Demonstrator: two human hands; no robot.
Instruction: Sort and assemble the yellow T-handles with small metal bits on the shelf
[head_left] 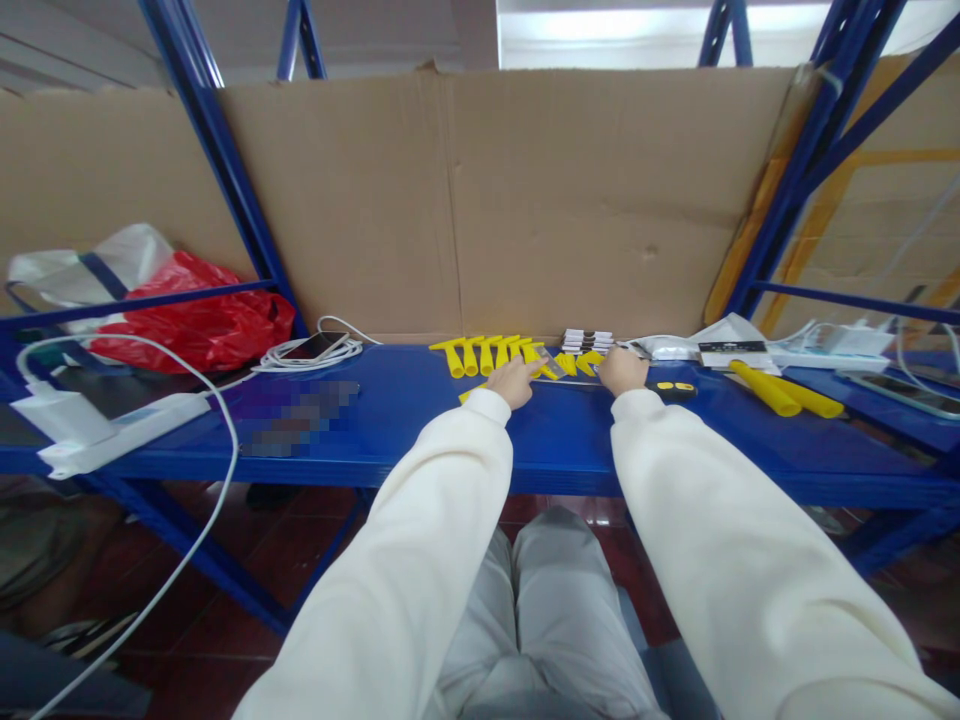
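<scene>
Head view: well left of hands, white power strip (127, 435), red plastic bag (217, 322); blue metal bench (405, 440) under hands, cardboard panel (570, 200) behind. Row of yellow T-shaped tools (470, 357) just beyond left hand (514, 381), its fingers at row's right end; cannot tell whether pinching. Small yellow pieces (586, 362) between hands. Right hand (623, 371) curled, contents hidden; black-and-yellow handle (671, 389) just right. Farther right, black-banded white packet (731, 354), print too small to read.

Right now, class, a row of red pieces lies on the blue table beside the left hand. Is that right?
Not red but yellow: the head view shows the row of pieces on the blue table beside the left hand.
</scene>
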